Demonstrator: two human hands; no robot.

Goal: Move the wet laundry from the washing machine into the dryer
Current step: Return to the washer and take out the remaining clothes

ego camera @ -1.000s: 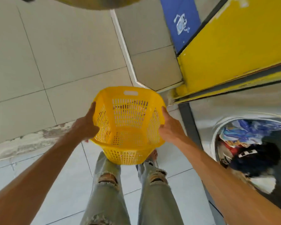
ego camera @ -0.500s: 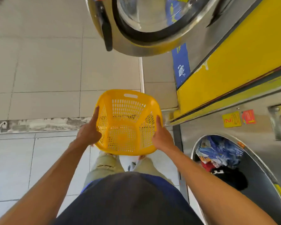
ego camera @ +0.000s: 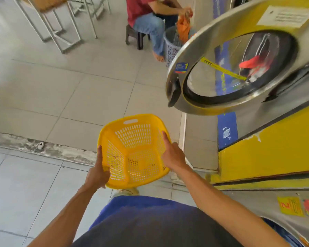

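Both my arms reach forward and down, bare from the forearms on, converging toward the middle of the view. My left hand grips the near-left rim of the yellow basket, thumb running up along the outer edge and the fingers curled underneath. My right hand clamps the right rim, index finger stretched up along the edge, the other fingers out of sight behind the wall. Both wrists are nearly straight, the elbows bent and spread wide to either side of my torso. The right forearm runs in on a longer diagonal from lower right.
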